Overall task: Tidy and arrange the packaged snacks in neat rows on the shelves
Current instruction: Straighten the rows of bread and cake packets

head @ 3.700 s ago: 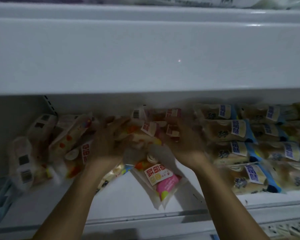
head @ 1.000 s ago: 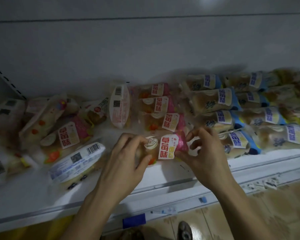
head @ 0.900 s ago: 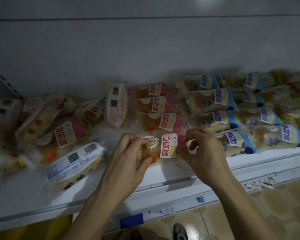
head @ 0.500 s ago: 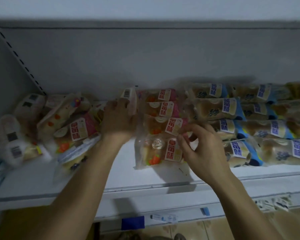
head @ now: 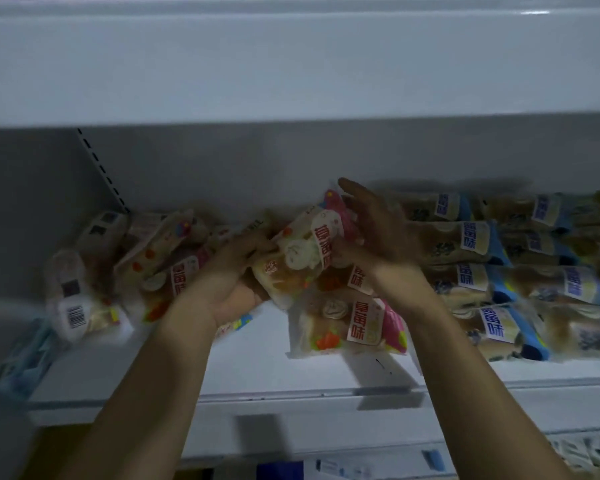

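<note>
My left hand (head: 234,271) grips the lower left end of a pink-labelled snack pack (head: 307,252), which is lifted and tilted above the white shelf (head: 257,362). My right hand (head: 378,237) rests against the pack's right side with its fingers spread and nearly straight. Under the lifted pack runs a row of pink-labelled packs, the front one (head: 350,329) lying flat near the shelf edge. A loose heap of packs (head: 146,268), some with barcodes up, lies at the left. Blue-labelled packs (head: 499,289) lie in neat rows at the right.
The upper shelf's broad white front (head: 291,64) hangs low over the working space. The slotted upright (head: 101,171) marks the back left corner. A bluish pack (head: 25,362) sticks out past the shelf's left end. Price tags (head: 586,452) line the rail below.
My left hand pulled a pink-labelled pack from the left side and lifted it over the pink row. My right hand left the front pack and moved up against the lifted one.
</note>
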### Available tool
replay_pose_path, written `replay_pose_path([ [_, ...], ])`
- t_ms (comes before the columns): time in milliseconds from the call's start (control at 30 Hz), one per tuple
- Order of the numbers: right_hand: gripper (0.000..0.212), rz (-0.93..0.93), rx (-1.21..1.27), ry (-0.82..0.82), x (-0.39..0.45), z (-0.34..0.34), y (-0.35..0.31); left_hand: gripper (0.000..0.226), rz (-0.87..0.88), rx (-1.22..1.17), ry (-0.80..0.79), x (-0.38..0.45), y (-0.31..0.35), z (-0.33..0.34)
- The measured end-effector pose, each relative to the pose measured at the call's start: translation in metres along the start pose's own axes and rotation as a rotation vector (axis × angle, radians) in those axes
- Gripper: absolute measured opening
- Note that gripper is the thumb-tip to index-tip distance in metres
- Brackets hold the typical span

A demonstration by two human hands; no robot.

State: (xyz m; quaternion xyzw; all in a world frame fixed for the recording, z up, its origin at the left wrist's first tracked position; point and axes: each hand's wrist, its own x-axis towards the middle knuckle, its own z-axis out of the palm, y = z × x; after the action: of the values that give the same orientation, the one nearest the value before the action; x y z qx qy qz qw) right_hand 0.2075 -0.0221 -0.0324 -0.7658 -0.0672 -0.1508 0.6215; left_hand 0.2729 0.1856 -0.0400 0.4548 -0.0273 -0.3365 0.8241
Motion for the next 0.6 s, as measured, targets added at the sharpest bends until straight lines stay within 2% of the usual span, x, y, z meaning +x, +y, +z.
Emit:
replay_pose_path([
  [100,0.066,0.059,0.133,0.049,-0.002,-0.002,0.006,0.049,0.016,-0.084,-0.077,-0.005,-0.002,-0.009],
  [200,0.043,0.063,0.103,0.149,-0.005,-0.005,0.013,0.054,0.138,-0.092,-0.130,-0.011,-0.006,-0.007],
  [300,0.026,0.032,0.009,0.294,-0.010,-0.004,0.022,0.038,0.339,0.233,0.149,-0.004,-0.026,0.000],
  [400,0.022,0.081,-0.103,0.337,-0.019,-0.004,0.035,0.015,0.542,0.668,0.401,0.005,-0.052,-0.003],
  [467,0.023,0.107,-0.151,0.368,-0.026,-0.007,0.040,0.017,0.586,0.833,0.437,0.009,-0.063,-0.006],
  [600,0.041,0.135,-0.152,0.361,-0.033,-0.011,0.041,0.021,0.597,0.915,0.408,0.010,-0.066,-0.012],
])
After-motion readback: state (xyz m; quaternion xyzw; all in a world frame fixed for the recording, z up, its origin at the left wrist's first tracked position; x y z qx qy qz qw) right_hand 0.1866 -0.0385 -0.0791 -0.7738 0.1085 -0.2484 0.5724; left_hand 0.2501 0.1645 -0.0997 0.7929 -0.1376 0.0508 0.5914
